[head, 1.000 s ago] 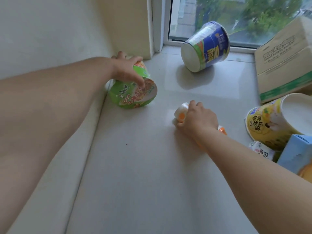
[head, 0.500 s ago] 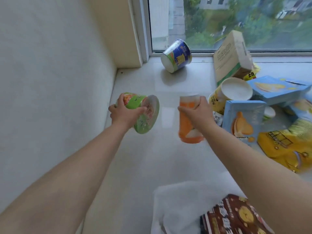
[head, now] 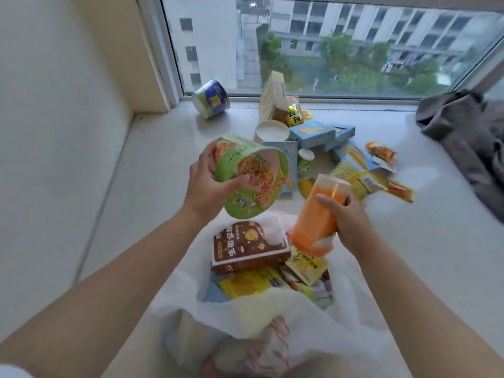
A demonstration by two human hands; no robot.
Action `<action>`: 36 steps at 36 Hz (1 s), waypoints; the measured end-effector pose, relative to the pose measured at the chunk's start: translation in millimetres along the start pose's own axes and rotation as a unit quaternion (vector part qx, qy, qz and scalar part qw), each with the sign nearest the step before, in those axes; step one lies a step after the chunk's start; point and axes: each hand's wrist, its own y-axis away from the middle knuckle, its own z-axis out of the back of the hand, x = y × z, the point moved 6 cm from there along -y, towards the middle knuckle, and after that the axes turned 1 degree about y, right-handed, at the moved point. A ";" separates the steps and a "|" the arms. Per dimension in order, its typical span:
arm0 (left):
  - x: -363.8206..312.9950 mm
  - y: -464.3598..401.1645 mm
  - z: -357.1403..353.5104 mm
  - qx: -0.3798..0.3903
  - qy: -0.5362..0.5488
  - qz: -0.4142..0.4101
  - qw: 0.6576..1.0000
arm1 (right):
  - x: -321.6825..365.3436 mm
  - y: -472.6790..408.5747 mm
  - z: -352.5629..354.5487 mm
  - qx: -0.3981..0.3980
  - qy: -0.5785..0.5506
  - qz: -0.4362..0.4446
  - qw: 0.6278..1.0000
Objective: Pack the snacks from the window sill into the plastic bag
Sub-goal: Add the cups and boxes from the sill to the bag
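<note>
My left hand [head: 208,184] grips a green noodle bowl [head: 252,177], tilted with its lid facing me, just above the far edge of the white plastic bag [head: 351,317]. My right hand [head: 346,214] holds an orange snack cup [head: 317,214], tilted over the bag's open mouth. Inside the bag lie a brown box [head: 246,248], yellow packets [head: 251,282] and other wrappers. More snacks sit on the window sill [head: 152,170] beyond: a blue noodle tub [head: 211,100] on its side, a white-lidded cup [head: 272,130] and blue boxes [head: 313,135].
A cardboard box [head: 272,96] stands against the window. Yellow and orange packets [head: 365,178] are strewn to the right of the pile. A grey cloth [head: 469,135] lies at the sill's far right. A wall closes the left side.
Both hands lifted their snacks from the sill and drew them back toward me over the bag. The view pulled back, so the bag's contents show.
</note>
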 end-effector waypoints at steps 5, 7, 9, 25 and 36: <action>-12.9 56.9 -46.9 0.001 -0.015 -0.032 0.999 | -36.8 28.1 41.8 -0.043 0.025 0.019 0.999; -12.6 74.1 -62.7 0.004 -0.014 -0.037 0.999 | -53.7 38.9 44.6 -0.034 0.087 0.024 0.995; -6.4 86.6 -76.0 0.010 -0.002 -0.030 0.999 | -69.8 48.7 44.5 0.005 0.209 0.050 0.977; 38.7 134.5 -107.1 0.008 -0.042 -0.030 0.999 | -98.7 73.6 83.8 0.146 0.570 0.206 0.782; 22.3 138.2 -108.9 -0.027 -0.163 -0.078 0.983 | -94.8 102.5 50.4 0.060 0.417 0.491 0.762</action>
